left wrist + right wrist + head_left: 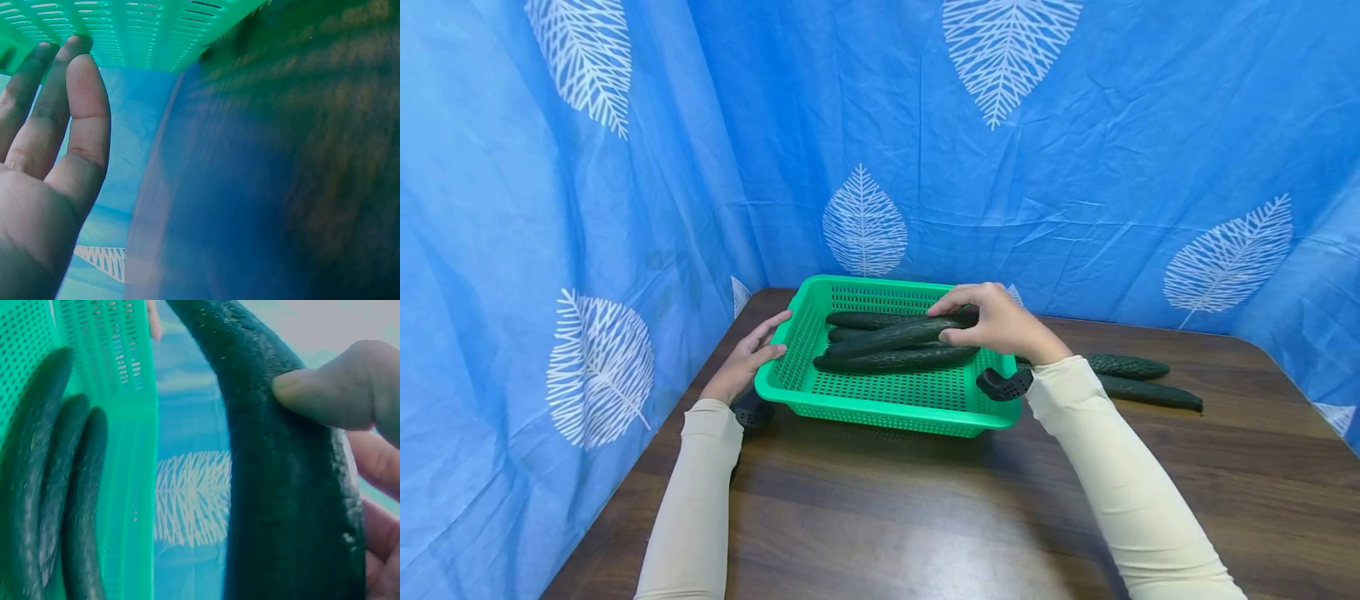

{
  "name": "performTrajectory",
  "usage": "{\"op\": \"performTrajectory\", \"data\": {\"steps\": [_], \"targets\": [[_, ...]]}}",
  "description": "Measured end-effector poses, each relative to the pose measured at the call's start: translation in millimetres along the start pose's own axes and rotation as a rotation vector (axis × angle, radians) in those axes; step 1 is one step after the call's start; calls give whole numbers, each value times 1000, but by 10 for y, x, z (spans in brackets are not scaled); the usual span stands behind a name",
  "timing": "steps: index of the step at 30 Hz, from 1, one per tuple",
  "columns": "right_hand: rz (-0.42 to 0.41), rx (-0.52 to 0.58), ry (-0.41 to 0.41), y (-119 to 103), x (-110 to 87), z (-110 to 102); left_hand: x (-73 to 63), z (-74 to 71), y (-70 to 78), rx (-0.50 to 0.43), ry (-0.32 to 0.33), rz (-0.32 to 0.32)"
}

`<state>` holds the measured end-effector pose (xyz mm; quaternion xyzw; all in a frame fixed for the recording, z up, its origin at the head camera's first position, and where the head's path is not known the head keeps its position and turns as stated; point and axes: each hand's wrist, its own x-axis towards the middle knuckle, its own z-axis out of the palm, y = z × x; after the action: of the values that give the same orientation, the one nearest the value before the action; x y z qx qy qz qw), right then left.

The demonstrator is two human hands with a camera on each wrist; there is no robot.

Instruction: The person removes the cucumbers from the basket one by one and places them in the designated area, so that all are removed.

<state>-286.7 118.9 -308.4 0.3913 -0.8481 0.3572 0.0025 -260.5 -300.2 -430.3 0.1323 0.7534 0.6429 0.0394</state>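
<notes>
A dark green cucumber [887,337] is held in my right hand [988,321], slanting over the green plastic basket [880,411]. In the right wrist view the thumb lies on one side of this cucumber [287,487] and the fingers on the other. Three more cucumbers [84,506] lie side by side in the basket, partly covered by the held one in the head view. My left hand [748,357] grips the basket's left end, thumb at the rim; its other fingers [87,94] reach the slotted outer wall in the left wrist view.
Two cucumbers [1150,390] lie on the brown wooden table [880,500] to the right of the basket, partly hidden by the right forearm. Blue cloth [1075,167] with white leaf prints hangs behind the table and along its left side.
</notes>
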Motion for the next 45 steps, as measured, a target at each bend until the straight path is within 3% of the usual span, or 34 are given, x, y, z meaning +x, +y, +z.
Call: {"op": "performTrajectory", "data": {"steps": [4,12,19,36,45], "targets": [[2,-20,57,38,-129,-9,1,3,-4,6,-2,4],[-106,-52,216,161,-395,6,-14,-3,-9,17,-7,-2],[-152,-80,306,247,-617,-24,-26,7,-9,-30,-14,-18],[-65,-55,395,308,-1142,-161,-19,24,4,2,-9,-16],[55,11,382,360,-1320,-324,-29,26,30,0,-6,-22]]}}
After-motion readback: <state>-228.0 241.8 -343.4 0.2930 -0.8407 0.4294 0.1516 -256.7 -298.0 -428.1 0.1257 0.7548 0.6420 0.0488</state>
